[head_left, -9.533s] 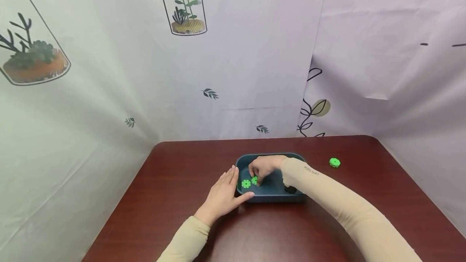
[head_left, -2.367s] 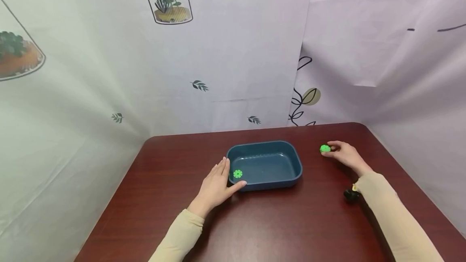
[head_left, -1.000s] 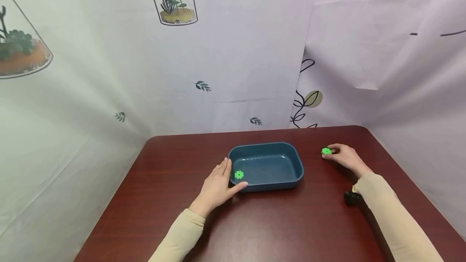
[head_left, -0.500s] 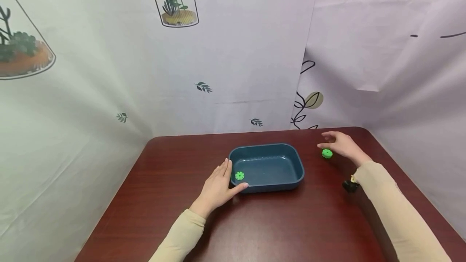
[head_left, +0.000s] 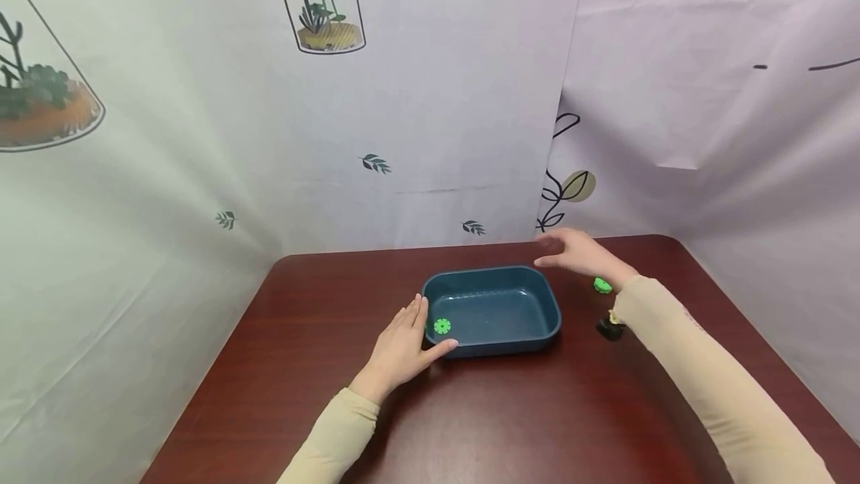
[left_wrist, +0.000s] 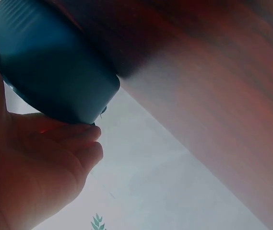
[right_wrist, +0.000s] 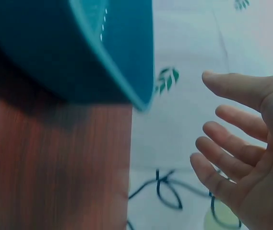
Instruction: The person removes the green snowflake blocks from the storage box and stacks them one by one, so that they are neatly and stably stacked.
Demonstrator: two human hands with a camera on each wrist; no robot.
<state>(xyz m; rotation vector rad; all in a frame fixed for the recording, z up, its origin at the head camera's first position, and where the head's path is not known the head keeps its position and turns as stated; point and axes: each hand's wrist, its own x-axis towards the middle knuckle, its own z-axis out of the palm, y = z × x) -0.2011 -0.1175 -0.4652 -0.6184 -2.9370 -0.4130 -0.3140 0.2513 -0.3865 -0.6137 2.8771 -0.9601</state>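
A dark blue rectangular basin stands on the table. Inside its left end lies one bright green notched plastic disc. My left hand rests against the basin's left end, its fingers straight along the side and the thumb over the front rim. In the left wrist view, the fingertips touch the basin's outer wall. Above the table, just off the basin's far right corner, my right hand hovers with fingers spread and holding nothing. Behind its wrist, a small stack of green discs sits partly hidden.
The reddish-brown wooden table has rounded far corners. A pale fabric backdrop with printed plants hangs behind it and along both sides. A black wrist camera hangs under the right sleeve.
Earlier, my right hand took a green disc from the basin and put it on the stack at right. It has released the stack and moved left toward the basin. My left hand stays.
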